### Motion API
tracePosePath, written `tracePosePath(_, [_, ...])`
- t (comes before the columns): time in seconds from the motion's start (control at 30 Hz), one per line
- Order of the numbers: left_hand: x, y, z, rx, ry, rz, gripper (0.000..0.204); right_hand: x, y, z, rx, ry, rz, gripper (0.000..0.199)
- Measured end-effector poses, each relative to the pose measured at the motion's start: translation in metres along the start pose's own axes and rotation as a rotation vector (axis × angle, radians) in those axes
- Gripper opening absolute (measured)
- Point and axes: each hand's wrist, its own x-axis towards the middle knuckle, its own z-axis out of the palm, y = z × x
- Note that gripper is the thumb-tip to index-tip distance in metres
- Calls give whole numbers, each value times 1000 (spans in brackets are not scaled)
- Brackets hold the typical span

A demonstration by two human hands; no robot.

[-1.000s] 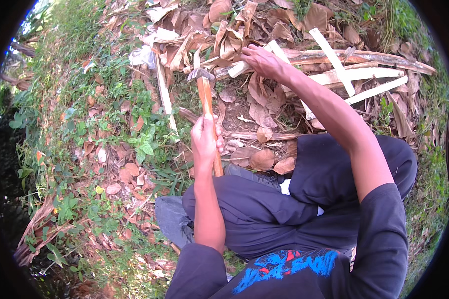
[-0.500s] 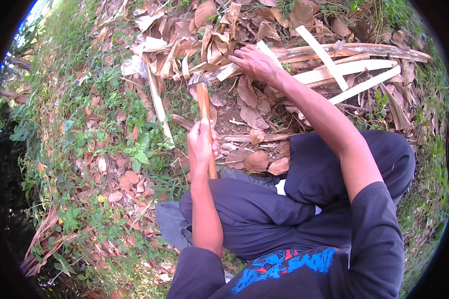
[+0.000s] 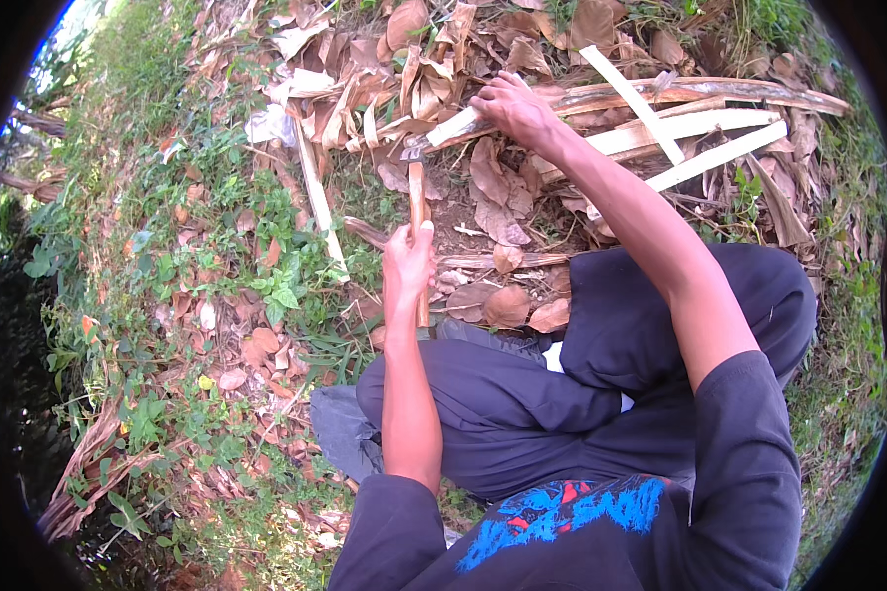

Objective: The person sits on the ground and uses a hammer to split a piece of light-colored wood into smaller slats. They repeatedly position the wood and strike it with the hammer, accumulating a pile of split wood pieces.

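My left hand (image 3: 407,264) is closed around the wooden handle of a hammer (image 3: 418,192). The metal hammer head (image 3: 412,151) points away from me and lies close to the near end of a pale wooden strip (image 3: 453,128); whether they touch is hard to tell. My right hand (image 3: 515,110) is closed over that strip at the end of a long brown piece of split wood (image 3: 680,91). Its fingertips are partly hidden.
Several pale strips (image 3: 715,158) lie to the right, one crossing (image 3: 633,103) the split wood. Another thin strip (image 3: 317,202) lies on the grass at left, by a crumpled white plastic bag (image 3: 269,126). Dry leaves (image 3: 493,192) cover the ground before my folded legs (image 3: 503,399).
The hammer head has moved right and slightly away from me, toward the strip's end. My right hand has shifted right, and its fingers have drawn in over the strip.
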Motion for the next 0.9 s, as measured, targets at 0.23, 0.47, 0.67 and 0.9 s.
tracePosePath(0.23, [-17,19,-5,-160,7,61,31,0,12,16,-8,95,-29,22])
tracePosePath(0.47, [-22,73,-6,-99,-99,192,38,6,-5,-3,-51,14,29,15])
tracePosePath(0.67, [-27,104,16,-123,-17,298,34,5,-12,-11,-104,-154,102,27])
tracePosePath(0.9, [-29,128,7,-11,5,272,37,6,-10,-8,-176,-163,94,23])
